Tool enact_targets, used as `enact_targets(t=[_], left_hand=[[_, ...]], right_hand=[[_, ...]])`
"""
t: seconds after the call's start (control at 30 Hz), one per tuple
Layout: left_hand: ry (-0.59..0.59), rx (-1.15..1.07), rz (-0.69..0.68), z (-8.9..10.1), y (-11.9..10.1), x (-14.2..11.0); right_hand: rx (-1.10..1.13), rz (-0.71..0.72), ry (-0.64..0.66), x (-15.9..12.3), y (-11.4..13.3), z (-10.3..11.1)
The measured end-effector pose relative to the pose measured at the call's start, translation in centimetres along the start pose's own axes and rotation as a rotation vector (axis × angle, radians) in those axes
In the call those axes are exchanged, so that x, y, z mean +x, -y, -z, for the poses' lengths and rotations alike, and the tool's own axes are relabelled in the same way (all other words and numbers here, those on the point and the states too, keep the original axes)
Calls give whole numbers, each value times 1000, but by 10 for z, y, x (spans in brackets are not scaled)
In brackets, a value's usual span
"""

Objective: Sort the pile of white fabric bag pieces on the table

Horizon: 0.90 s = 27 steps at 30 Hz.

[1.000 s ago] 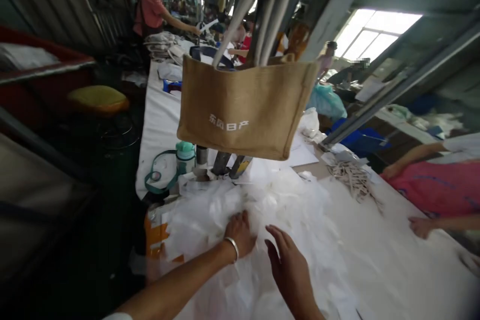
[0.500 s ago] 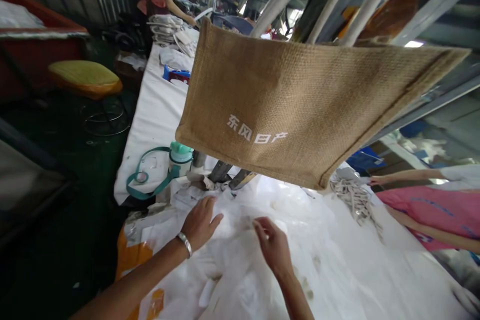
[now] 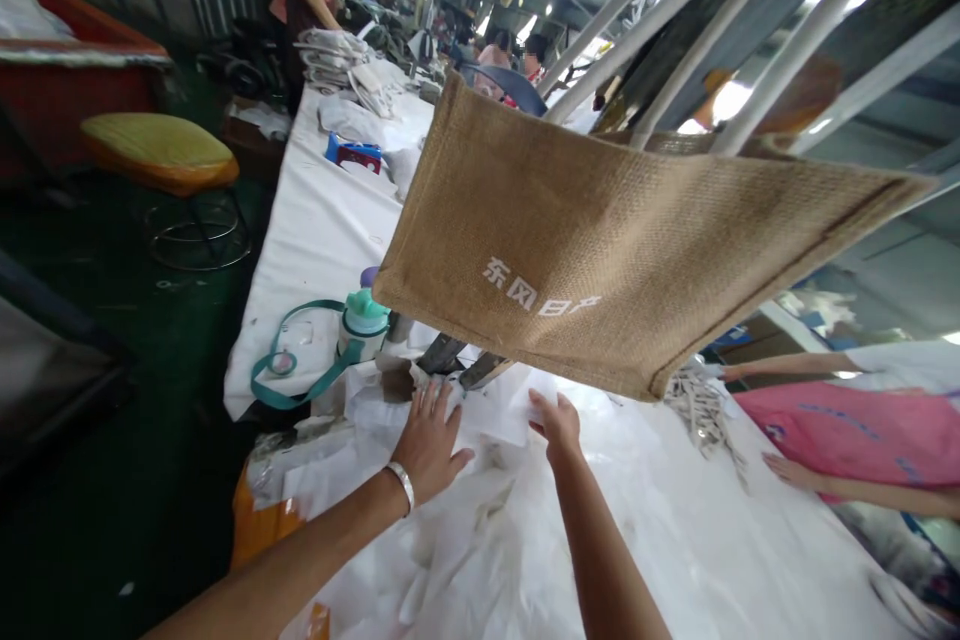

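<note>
With fingers spread, the left hand (image 3: 429, 440) is pressing slippery white sheets (image 3: 480, 520) while the right hand (image 3: 559, 425) is pinching one; neighbouring sheets could drag along.

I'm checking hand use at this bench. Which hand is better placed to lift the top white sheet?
Probably the right hand: its fingers pinch the edge of the white sheet. The left hand lies flat, palm down, on the pile of white sheets, better suited to steadying.

My arms are bare from wrist to elbow, with no sleeve showing on either. On my left hand (image 3: 429, 438) side I wear a thin silver metal bangle (image 3: 403, 485) around the wrist. My right hand (image 3: 559, 423) carries no jewellery.
</note>
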<state>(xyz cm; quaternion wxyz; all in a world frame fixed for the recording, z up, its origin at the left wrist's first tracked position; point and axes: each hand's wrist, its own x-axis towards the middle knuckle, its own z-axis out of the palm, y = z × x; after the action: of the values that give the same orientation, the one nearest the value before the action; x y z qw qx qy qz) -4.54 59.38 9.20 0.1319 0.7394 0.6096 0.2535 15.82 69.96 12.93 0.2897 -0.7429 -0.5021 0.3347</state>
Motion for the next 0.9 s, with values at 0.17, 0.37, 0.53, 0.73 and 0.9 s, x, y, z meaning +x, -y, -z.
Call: enact_targets(t=[0.17, 0.37, 0.53, 0.73, 0.9], left_hand=[[-50, -491, 76, -2, -31, 53], [42, -791, 234, -38, -37, 86], [145, -971, 300, -50, -22, 77], [202, -1277, 606, -17, -37, 35], [358, -1752, 807, -1, -38, 4]], right_hand=[[-147, 158, -8, -12, 11, 0], [-202, 269, 169, -22, 21, -20], [-195, 188, 22, -28, 8, -16], [124, 118, 36, -100, -15, 20], [88, 119, 539, -125, -14, 37]])
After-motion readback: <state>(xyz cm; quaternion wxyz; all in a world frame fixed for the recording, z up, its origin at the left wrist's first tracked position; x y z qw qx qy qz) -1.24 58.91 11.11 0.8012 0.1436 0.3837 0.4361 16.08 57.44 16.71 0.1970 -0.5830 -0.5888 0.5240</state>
